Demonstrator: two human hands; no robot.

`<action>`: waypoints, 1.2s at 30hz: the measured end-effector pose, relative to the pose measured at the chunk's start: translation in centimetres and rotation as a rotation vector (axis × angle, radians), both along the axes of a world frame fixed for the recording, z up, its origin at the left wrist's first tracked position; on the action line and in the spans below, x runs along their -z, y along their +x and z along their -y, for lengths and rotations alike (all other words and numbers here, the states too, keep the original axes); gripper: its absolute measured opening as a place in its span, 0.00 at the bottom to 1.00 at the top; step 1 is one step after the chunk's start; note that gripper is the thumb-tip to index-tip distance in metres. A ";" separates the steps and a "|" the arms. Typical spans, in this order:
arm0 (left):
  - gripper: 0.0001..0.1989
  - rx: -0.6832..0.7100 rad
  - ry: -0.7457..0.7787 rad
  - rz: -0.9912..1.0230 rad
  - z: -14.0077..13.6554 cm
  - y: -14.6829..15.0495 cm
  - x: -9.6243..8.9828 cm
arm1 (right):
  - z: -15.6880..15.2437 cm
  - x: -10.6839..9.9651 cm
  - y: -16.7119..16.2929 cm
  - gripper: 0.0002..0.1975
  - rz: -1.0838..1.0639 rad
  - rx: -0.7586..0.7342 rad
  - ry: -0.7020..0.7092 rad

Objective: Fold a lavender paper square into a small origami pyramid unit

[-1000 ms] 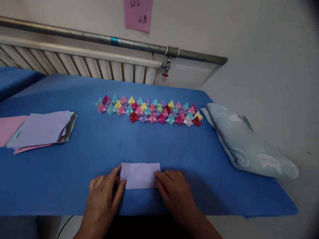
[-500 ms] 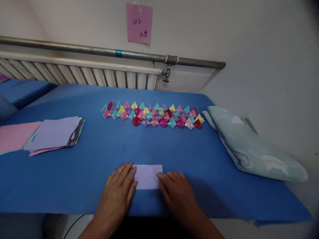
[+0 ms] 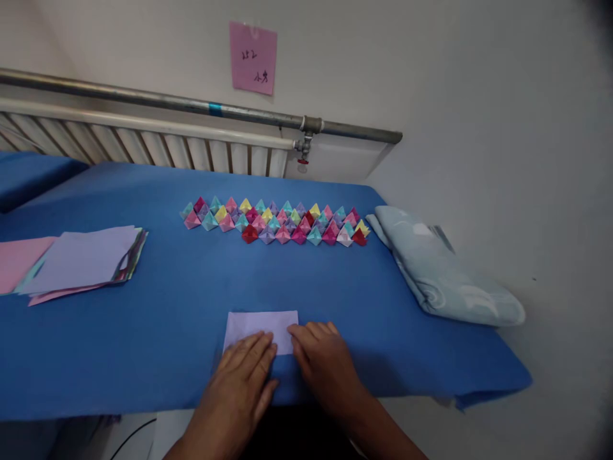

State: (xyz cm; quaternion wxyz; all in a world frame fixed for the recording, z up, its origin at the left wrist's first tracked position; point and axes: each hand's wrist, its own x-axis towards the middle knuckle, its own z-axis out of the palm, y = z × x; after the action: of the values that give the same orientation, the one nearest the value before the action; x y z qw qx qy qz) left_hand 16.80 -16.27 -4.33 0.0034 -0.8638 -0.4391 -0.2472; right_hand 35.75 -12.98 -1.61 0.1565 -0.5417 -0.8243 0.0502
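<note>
Take the lavender sheet (image 3: 256, 324) as the clock's centre, twelve pointing towards the radiator (image 3: 191, 151): it lies flat on the blue surface (image 3: 191, 281), near the person's own edge, with both hands on it. The left hand (image 3: 239, 383) comes in from seven o'clock, its fingers laid long and close together over the near-left part of the sheet, the thumb standing off to the side and nothing clasped. The right hand (image 3: 325, 364) sits at four o'clock, fingers curled, its tips at the sheet's three o'clock edge; I cannot tell whether thumb and forefinger nip the paper or only rest on it. The step looks like smoothing and pressing, and to do it well the right fingertips should act as a light anchor against swivelling, while the left fingers press evenly from the middle out towards nine o'clock. Straight downward pressure seems safer than a sideways drag, since thin paper may slide or ruck. If the sheet is doubled, which I cannot tell, its edges should match before any hard pressing, and lifting the left fingers would uncover the seven o'clock corner they hide. The small folded paper pieces (image 3: 273, 223) at twelve and the paper stack (image 3: 86, 255) between nine and ten lie well apart from it
</note>
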 end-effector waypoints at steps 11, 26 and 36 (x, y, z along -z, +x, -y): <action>0.13 0.010 -0.039 0.113 0.0 -0.3 -1.4 | 1.6 -1.2 0.9 0.07 -0.433 0.043 -0.222; 0.11 0.033 0.037 0.103 0.8 -3.5 -1.5 | 1.8 -0.7 0.1 0.08 -0.167 -0.416 -0.006; 0.10 -0.081 -0.018 0.110 1.4 -3.4 -1.1 | 1.8 -0.5 -0.1 0.08 -0.210 -0.248 -0.038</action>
State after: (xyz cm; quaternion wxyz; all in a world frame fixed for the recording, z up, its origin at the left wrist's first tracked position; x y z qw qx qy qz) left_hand 13.40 -17.70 -3.22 -0.0187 -0.8303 -0.4755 -0.2901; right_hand 35.64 -14.77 -1.09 0.2242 -0.4305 -0.8628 0.1411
